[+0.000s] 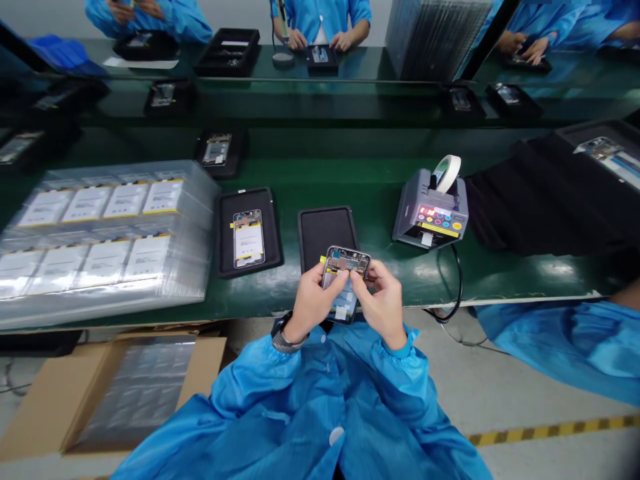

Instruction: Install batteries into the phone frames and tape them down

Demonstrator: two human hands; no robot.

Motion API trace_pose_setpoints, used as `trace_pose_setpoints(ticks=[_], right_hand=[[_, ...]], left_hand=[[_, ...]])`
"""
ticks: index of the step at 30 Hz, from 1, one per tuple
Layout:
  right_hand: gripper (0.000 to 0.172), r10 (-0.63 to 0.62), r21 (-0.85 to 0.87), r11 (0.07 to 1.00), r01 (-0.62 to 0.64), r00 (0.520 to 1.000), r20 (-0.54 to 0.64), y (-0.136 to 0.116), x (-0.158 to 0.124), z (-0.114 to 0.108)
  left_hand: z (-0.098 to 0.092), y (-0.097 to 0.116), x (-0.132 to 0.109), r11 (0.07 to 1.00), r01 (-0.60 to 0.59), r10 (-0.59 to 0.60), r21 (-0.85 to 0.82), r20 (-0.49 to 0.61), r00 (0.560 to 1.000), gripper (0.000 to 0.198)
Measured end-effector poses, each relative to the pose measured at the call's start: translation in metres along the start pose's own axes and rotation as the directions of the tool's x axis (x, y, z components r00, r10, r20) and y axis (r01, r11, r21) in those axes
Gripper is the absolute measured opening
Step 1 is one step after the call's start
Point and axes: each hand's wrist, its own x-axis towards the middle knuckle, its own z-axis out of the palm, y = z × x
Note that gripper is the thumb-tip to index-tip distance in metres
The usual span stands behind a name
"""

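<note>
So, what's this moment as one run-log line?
left hand: holding phone | right hand: holding phone | phone: internals exposed | tape dispenser: on green bench

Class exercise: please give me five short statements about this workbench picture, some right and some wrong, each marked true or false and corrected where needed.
1. The left hand and right hand both hold the opened phone. True.
2. The tape dispenser stands left of the second phone. False: it stands to the right of it.
3. The second phone lies in a black tray. True.
4. The cardboard box stands on top of the green bench. False: it is lower than the bench top, on the left.
5. A dark wristband is on the right wrist. False: it is on the left wrist.
</note>
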Motion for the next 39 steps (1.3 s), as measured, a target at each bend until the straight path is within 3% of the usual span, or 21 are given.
trace_pose_setpoints(ticks=[4, 8, 10, 12, 14, 16, 17, 19, 21, 22, 24, 26, 27, 29, 31, 33, 35, 37, 39], right_hand=[[0.017, -0.002, -0.004, 1.000, 0.002, 1.000, -0.017, 0.007, 0.006, 0.004], [0.021, 0.066, 0.020, 0.998, -0.066, 0.998, 0.007, 0.026, 0.027, 0.014], [0.029, 0.066, -0.078, 0.995, -0.067, 0.998, -0.014, 0.032, 0.037, 0.012], [0.035, 0.023, -0.186, 0.982, -0.041, 0.995, -0.096, 0.032, 0.044, 0.000], [0.032, -0.009, -0.203, 0.979, -0.033, 0.979, -0.202, 0.028, 0.044, -0.022], [0.033, -0.012, -0.166, 0.985, -0.044, 0.948, -0.318, 0.022, 0.040, -0.056], [0.034, -0.019, -0.157, 0.986, -0.047, 0.919, -0.394, 0.019, 0.038, -0.076], [0.034, -0.068, -0.172, 0.984, -0.039, 0.815, -0.576, 0.013, 0.032, -0.119], [0.034, -0.134, -0.213, 0.976, -0.034, 0.681, -0.720, 0.008, 0.029, -0.161], [0.035, -0.143, -0.224, 0.973, -0.045, 0.648, -0.748, 0.006, 0.028, -0.179], [0.037, -0.116, -0.213, 0.974, -0.072, 0.651, -0.750, 0.005, 0.029, -0.211], [0.038, -0.105, -0.186, 0.980, -0.068, 0.618, -0.779, 0.002, 0.034, -0.238], [0.037, -0.121, -0.177, 0.983, -0.048, 0.559, -0.820, 0.000, 0.038, -0.252], [0.034, -0.150, -0.164, 0.986, -0.002, 0.395, -0.907, -0.008, 0.046, -0.279], [0.031, -0.113, -0.118, 0.993, 0.000, 0.302, -0.947, -0.020, 0.055, -0.305], [0.031, -0.050, -0.067, 0.997, -0.042, 0.308, -0.950, -0.035, 0.064, -0.326], [0.031, -0.019, -0.060, 0.993, -0.099, 0.371, -0.928, -0.048, 0.072, -0.339], [0.027, -0.035, -0.095, 0.988, -0.124, 0.421, -0.907, -0.059, 0.077, -0.345], [0.022, -0.056, -0.105, 0.989, -0.103, 0.400, -0.915, -0.069, 0.078, -0.345]], left_hand=[[-0.001, -0.005, 0.004, 1.000, 0.016, -0.017, -0.008, -0.016, 1.000, 0.035], [-0.006, -0.022, 0.020, 0.976, 0.189, -0.184, -0.112, 0.048, 0.982, 0.045], [-0.012, -0.031, 0.033, 0.958, 0.239, -0.228, -0.159, 0.085, 0.970, 0.052], [-0.020, -0.034, 0.048, 0.963, 0.205, -0.188, -0.173, 0.109, 0.976, 0.062], [-0.029, -0.032, 0.062, 0.986, 0.143, -0.130, -0.089, 0.134, 0.982, 0.076], [-0.040, -0.028, 0.066, 0.987, 0.046, -0.059, 0.155, 0.080, 0.995, 0.084], [-0.045, -0.027, 0.063, 0.948, -0.020, 0.013, 0.318, 0.026, 1.000, 0.087], [-0.053, -0.031, 0.046, 0.765, -0.176, 0.225, 0.620, -0.001, 0.974, 0.091], [-0.056, -0.045, 0.019, 0.554, -0.357, 0.334, 0.752, 0.192, 0.923, 0.094], [-0.055, -0.055, 0.006, 0.470, -0.445, 0.345, 0.762, 0.306, 0.887, 0.091], [-0.052, -0.075, -0.012, 0.344, -0.529, 0.318, 0.775, 0.434, 0.843, 0.082], [-0.045, -0.085, -0.006, 0.279, -0.534, 0.314, 0.798, 0.450, 0.836, 0.072], [-0.042, -0.085, 0.007, 0.261, -0.527, 0.318, 0.809, 0.443, 0.838, 0.068], [-0.035, -0.074, 0.051, 0.231, -0.514, 0.316, 0.826, 0.435, 0.843, 0.062], [-0.032, -0.053, 0.113, 0.197, -0.494, 0.300, 0.847, 0.428, 0.853, 0.060], [-0.033, -0.031, 0.178, 0.185, -0.468, 0.258, 0.864, 0.417, 0.872, 0.058], [-0.038, -0.013, 0.233, 0.193, -0.416, 0.207, 0.889, 0.378, 0.902, 0.056], [-0.043, 0.001, 0.268, 0.200, -0.373, 0.187, 0.906, 0.338, 0.922, 0.057], [-0.045, 0.012, 0.280, 0.212, -0.348, 0.213, 0.913, 0.304, 0.929, 0.058]])
